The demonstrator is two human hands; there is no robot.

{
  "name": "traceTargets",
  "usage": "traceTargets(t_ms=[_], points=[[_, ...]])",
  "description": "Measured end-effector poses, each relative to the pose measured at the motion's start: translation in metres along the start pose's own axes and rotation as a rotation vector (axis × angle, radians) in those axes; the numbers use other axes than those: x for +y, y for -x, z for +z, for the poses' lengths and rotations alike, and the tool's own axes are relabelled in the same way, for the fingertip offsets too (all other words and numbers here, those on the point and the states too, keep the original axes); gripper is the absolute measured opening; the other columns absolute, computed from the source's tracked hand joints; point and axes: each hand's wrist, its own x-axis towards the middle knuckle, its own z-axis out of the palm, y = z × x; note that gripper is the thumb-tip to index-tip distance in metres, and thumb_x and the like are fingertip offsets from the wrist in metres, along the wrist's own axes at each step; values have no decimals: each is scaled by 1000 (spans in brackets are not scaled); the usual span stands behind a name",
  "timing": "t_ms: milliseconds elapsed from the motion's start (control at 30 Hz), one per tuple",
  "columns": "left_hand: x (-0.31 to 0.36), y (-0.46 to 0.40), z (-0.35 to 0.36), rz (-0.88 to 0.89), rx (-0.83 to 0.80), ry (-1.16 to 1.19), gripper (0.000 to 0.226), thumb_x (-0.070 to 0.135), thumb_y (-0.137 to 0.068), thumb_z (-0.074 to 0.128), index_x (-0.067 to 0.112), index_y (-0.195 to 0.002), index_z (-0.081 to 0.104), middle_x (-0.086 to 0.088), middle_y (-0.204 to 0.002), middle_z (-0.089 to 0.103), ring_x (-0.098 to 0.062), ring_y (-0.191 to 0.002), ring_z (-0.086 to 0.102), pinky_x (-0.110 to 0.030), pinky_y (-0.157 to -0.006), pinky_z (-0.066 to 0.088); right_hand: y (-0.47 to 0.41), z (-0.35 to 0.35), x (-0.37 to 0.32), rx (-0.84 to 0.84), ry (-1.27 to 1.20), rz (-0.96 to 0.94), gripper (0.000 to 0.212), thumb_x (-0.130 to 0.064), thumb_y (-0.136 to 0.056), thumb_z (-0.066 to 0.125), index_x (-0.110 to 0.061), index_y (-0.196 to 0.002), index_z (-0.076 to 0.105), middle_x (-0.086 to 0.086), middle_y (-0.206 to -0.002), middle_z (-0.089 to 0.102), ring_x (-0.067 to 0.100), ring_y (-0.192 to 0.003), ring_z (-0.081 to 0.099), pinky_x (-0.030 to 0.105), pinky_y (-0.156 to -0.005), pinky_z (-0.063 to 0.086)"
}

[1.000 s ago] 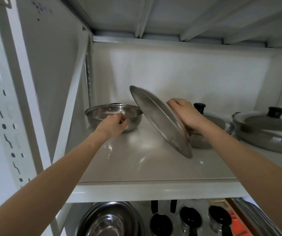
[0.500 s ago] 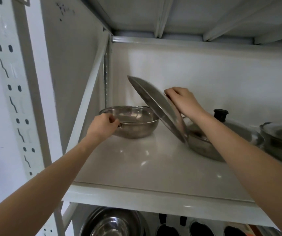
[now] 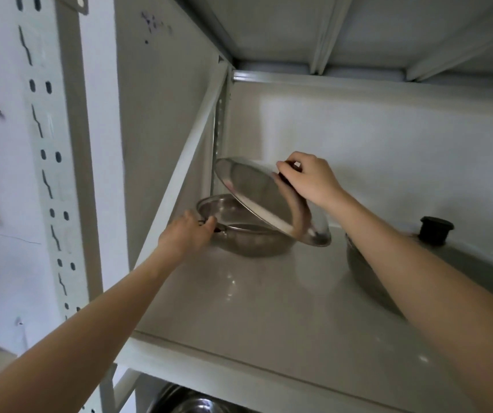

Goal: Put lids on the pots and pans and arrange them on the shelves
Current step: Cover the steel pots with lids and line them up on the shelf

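Fingers of our left hand (image 3: 190,234) clamped the shallow round steel pan (image 3: 239,234) on the white shelf (image 3: 269,308), steadying it, while our right hand (image 3: 308,177) gripped the tilted round steel lid (image 3: 257,192) above it.

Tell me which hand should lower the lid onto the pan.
Right. The right hand already grips the lid by its knob, tilted above the pan. The left hand is busy at the pan's handle, steadying it on the shelf.
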Motion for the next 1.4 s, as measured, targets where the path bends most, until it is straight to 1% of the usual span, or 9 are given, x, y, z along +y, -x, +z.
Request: traceTargets(t_ms=[133, 233, 333, 500, 667, 767, 933, 1100, 1400], points=[[-6, -8, 0, 71, -21, 92, 44, 48, -90, 40, 10, -100, 61, -17, -113, 58, -35, -99, 56, -36, -79, 40, -16, 16, 0, -36, 51, -54, 27, -37, -90, 52, -16, -99, 67, 9, -107, 70, 29, -103, 60, 28, -77, 39], [-8, -11, 0, 108, -52, 140, 44, 49, -91, 41, 10, -97, 61, -16, -110, 59, -29, -93, 54, -33, -77, 39, -29, 29, 1, -93, 73, -76, 28, -39, -89, 53, -17, -99, 68, 7, -108, 70, 29, -103, 59, 32, -83, 43], [-7, -10, -2, 144, -85, 183, 47, 51, -91, 43, 10, -101, 64, -8, -105, 64, -24, -92, 57, -29, -75, 38, -39, 43, 3, -129, 101, -95, 29, -38, -89, 52, -14, -97, 67, 8, -106, 70, 29, -102, 59, 34, -84, 44], [-6, -4, -8, 152, -151, 164, 57, 69, -78, 52, 29, -118, 58, 4, -108, 62, -19, -108, 58, -28, -87, 40, -47, 63, 8, -182, 129, -117, 27, -35, -91, 52, -16, -99, 68, 11, -109, 69, 31, -103, 59, 31, -80, 42], [0, -2, -10, 168, -137, 100, 73, 64, -74, 62, 28, -134, 44, 3, -135, 55, -19, -126, 50, -25, -90, 35, -49, 75, 13, -221, 164, -119, 32, -36, -92, 50, -14, -106, 68, 13, -113, 67, 33, -108, 57, 34, -87, 44], [-3, -3, -8, 174, -140, 146, 73, 64, -72, 64, 32, -134, 44, 5, -132, 57, -19, -124, 52, -27, -95, 39, -51, 77, 14, -242, 173, -103, 34, -36, -92, 50, -12, -109, 67, 15, -115, 66, 34, -110, 56, 35, -90, 44], [-5, -4, -5, 181, -135, 154, 73, 69, -68, 63, 36, -132, 46, 8, -126, 60, -17, -119, 54, -28, -93, 42, -50, 82, 15, -284, 193, -112, 34, -35, -94, 49, -10, -110, 66, 19, -114, 64, 35, -111, 54, 36, -89, 43], [-8, -6, -2, 167, -131, 139, 80, 77, -63, 60, 42, -133, 43, 9, -127, 60, -16, -122, 53, -35, -101, 44, -47, 88, 16, -330, 203, -107, 31, -32, -95, 46, -10, -103, 66, 22, -109, 61, 37, -104, 56, 34, -82, 41], [-9, -7, 0, 169, -130, 134, 86, 81, -59, 59, 43, -134, 40, 9, -128, 59, -16, -124, 52, -37, -102, 44, -47, 88, 14, -339, 227, -114, 31, -30, -96, 44, -10, -104, 67, 23, -108, 63, 37, -106, 55, 35, -83, 42]])
